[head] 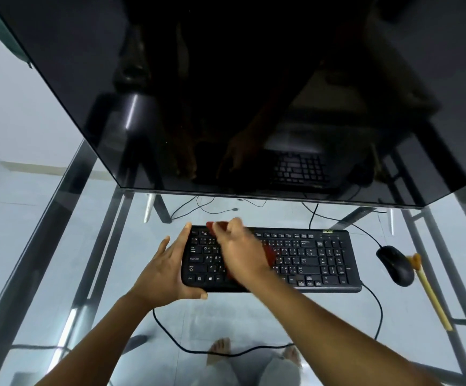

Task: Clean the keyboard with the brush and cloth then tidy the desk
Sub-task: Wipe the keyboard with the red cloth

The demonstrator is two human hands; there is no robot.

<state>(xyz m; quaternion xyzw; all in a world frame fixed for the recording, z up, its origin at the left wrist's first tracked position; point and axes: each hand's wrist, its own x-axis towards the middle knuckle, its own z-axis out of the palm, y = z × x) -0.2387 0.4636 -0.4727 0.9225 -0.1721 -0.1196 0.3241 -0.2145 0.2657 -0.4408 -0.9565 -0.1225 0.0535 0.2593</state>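
Two hands are on the black keyboard [309, 260], which lies mid-desk with its long axis running 9 to 3 o'clock. My left hand [167, 270] clasps its 9 o'clock end, thumb on the near edge and fingers wrapped round the far corner. My right hand [240, 252], blurred, has its fingers curled over a red cloth [269, 253] pressed onto the keys. A green "acer" logo [327, 232] sits at the keyboard's far right corner. At 3 o'clock on the glass desk [226, 316] lies a black mouse [396, 264]. Just beyond it is the wooden brush [432, 299], bristles toward 11 o'clock and handle toward 5.
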